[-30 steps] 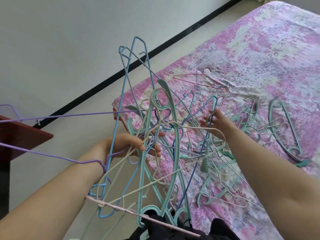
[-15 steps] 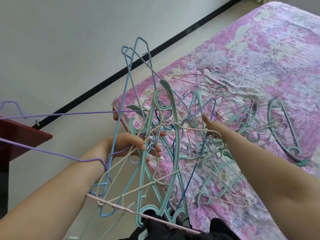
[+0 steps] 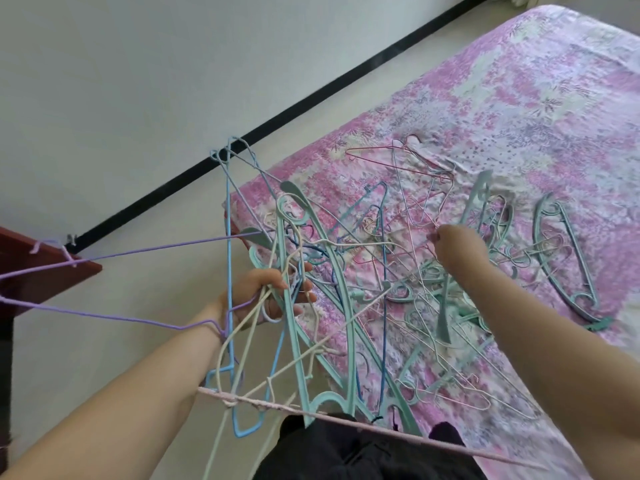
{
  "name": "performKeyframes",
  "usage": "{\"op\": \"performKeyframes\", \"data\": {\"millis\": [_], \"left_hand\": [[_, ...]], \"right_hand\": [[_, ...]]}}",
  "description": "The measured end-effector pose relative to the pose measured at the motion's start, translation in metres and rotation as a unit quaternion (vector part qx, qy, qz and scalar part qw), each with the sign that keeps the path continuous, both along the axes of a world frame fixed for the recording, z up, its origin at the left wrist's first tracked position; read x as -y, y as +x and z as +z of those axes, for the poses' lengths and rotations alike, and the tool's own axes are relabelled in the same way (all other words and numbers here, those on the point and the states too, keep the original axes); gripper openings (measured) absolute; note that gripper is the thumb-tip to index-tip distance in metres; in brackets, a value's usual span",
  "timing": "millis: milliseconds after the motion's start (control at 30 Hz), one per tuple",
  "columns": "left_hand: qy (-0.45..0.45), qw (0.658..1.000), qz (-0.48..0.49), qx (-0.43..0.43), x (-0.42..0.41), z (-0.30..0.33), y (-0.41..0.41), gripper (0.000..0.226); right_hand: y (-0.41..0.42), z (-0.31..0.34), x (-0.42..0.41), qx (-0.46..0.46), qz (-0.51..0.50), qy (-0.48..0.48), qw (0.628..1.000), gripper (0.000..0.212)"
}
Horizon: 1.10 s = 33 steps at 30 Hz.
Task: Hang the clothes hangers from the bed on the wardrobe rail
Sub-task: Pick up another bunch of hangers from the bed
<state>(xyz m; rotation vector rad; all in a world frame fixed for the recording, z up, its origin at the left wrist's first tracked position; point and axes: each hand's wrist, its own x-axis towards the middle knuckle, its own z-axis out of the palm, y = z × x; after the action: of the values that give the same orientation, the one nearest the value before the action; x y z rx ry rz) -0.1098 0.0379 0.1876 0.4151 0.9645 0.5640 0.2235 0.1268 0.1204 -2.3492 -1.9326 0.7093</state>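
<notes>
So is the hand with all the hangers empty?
No, the left hand grips a bunch of hangers by their hooks, held up beside the bed.

- A floral bedsheet in pink, lilac and pale green covers the mattress from corner to far end.
- A black skirting strip runs along the foot of the pale wall, left of the bedsheet.
- A dark red wooden panel juts in well left of the bedsheet.
- Black fabric bunches just below the bedsheet's near corner.
</notes>
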Motion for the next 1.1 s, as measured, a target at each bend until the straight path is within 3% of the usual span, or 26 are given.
{"op": "performKeyframes", "data": {"millis": [100,200,300,367,500,567,700,867,933,1033,1100], "left_hand": [[-0.015,1.0,0.008,0.002,0.001,-0.004,0.004,0.096],[-0.021,0.999,0.023,0.01,-0.001,-0.005,0.006,0.094],[-0.025,0.999,0.031,0.005,-0.002,-0.007,0.008,0.09],[-0.033,0.999,0.034,0.005,-0.002,-0.009,0.011,0.083],[-0.037,0.997,0.071,-0.001,-0.003,-0.019,0.013,0.066],[-0.035,0.995,0.089,0.014,-0.001,-0.024,0.013,0.064],[-0.025,0.986,0.154,0.057,0.005,-0.029,0.01,0.06],[-0.03,0.988,0.14,0.057,0.014,-0.033,0.01,0.05],[-0.025,0.99,0.131,0.041,0.014,-0.035,0.011,0.05],[-0.022,0.99,0.137,0.016,0.014,-0.042,0.006,0.03],[-0.018,0.989,0.143,-0.017,0.02,-0.047,-0.001,0.031]], "right_hand": [[-0.018,0.054,0.009,0.068,0.044,0.149,0.986,0.048],[-0.039,0.09,0.027,0.065,0.096,0.265,0.957,0.048],[-0.065,0.1,0.044,0.06,0.159,0.373,0.912,0.033],[-0.087,0.094,0.058,0.075,0.244,0.396,0.882,0.018],[-0.125,0.065,0.102,-0.031,0.41,0.338,0.847,0.011],[-0.135,0.05,0.12,-0.088,0.459,0.311,0.827,0.019],[-0.137,0.039,0.134,-0.186,0.473,0.258,0.822,0.033],[-0.138,0.04,0.141,-0.205,0.514,0.148,0.819,0.035],[-0.14,0.042,0.149,-0.248,0.492,0.095,0.829,0.036],[-0.142,0.045,0.167,-0.321,0.366,-0.037,0.873,0.066],[-0.144,0.055,0.177,-0.343,0.316,-0.105,0.878,0.061]]}}
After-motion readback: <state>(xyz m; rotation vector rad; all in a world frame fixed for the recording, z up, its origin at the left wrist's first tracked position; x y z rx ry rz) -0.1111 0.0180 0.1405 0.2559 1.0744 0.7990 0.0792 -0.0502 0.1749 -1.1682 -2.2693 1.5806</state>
